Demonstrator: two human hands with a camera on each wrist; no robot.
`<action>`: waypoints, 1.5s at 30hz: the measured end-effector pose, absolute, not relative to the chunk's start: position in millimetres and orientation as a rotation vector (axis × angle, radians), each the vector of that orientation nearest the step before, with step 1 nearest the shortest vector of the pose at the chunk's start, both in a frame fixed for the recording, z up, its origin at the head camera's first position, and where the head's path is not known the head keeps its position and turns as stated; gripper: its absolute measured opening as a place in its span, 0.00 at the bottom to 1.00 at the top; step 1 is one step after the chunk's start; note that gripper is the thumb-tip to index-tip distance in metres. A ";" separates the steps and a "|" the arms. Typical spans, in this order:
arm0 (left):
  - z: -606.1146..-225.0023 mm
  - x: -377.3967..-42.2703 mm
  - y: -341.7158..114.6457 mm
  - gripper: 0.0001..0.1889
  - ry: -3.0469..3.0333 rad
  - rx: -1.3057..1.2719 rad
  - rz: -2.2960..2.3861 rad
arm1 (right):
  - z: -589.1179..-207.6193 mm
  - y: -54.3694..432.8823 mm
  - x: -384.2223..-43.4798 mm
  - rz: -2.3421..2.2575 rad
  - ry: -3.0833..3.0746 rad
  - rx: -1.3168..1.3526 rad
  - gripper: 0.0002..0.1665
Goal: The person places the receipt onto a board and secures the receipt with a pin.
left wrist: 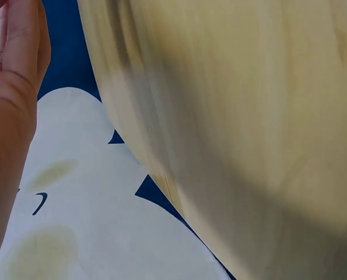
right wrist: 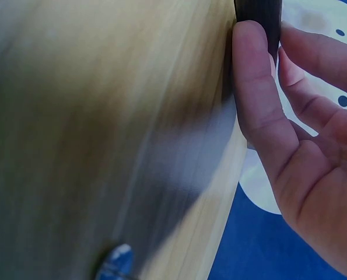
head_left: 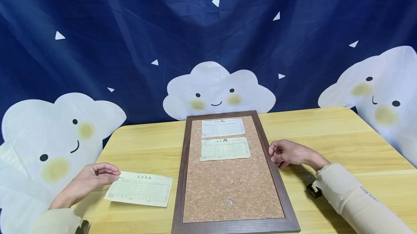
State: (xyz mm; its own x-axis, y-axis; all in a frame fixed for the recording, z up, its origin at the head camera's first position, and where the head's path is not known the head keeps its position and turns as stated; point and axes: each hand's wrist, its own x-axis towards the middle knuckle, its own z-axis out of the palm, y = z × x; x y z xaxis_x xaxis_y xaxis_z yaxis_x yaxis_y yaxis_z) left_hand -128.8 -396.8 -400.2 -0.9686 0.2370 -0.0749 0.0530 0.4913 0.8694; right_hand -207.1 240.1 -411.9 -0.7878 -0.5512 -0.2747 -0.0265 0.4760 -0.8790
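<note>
In the head view my left hand (head_left: pixel 88 182) pinches a pale yellow form slip (head_left: pixel 140 188) by its upper left corner, left of a cork board (head_left: pixel 208 190) with a dark brown frame. The left wrist view shows part of that hand (left wrist: pixel 13 76), the slip out of sight. My right hand (head_left: pixel 291 153) grips the board's right frame edge (right wrist: pixel 258 20), thumb and fingers on either side of it. Pinned near the board's top are a whitish slip (head_left: pixel 223 128) and, below it, a yellowish slip (head_left: pixel 224 149), each with a small pin at its top middle.
A small clear object (head_left: pixel 230 201) sits on the lower cork. The board lies on a light wooden table (head_left: pixel 325 132); a small shiny piece (right wrist: pixel 116 261) lies there beside my right wrist. Behind hangs a blue curtain (head_left: pixel 195 16) with white clouds.
</note>
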 end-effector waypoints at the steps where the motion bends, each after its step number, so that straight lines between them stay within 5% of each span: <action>1: -399.6 -128.4 -397.0 0.12 2.551 0.246 1.481 | -411.9 240.2 -207.1 -1.292 2.191 -0.476 0.05; 45: -395.4 -130.8 -384.1 0.08 2.576 0.217 1.601 | -411.4 240.6 -207.3 -1.281 2.198 -0.461 0.07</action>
